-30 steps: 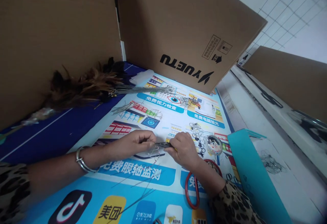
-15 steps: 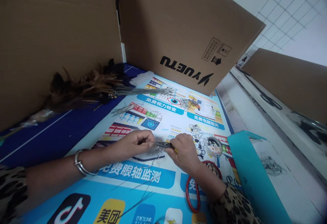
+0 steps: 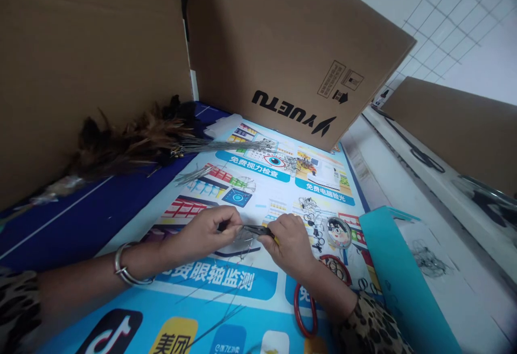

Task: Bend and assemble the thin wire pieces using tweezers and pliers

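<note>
Dark metal pliers with yellow handles (image 3: 257,229) sat in the right hand (image 3: 288,240), whose fingers were wrapped round the grip, the nose pointing to nine o'clock. Across from it, the left hand (image 3: 220,229) had thumb and forefinger drawn into a narrow pinch by the tip of the pliers, on a thin silvery bent wire (image 3: 245,238); the exact point of grip was too small to make out. Part of that wire showed just below the nose, above a blue-and-white printed sheet (image 3: 260,316).

From the pliers, loose straight grey wires (image 3: 218,324) lay at seven o'clock and red looped handles (image 3: 297,311) at five. At three o'clock was a round, glassy disc (image 3: 339,233), with small black loops (image 3: 317,230) just beside it. Brown and black feathers (image 3: 133,137) lay at ten, and a brown cardboard box with black lettering (image 3: 283,47) stood at twelve.
</note>
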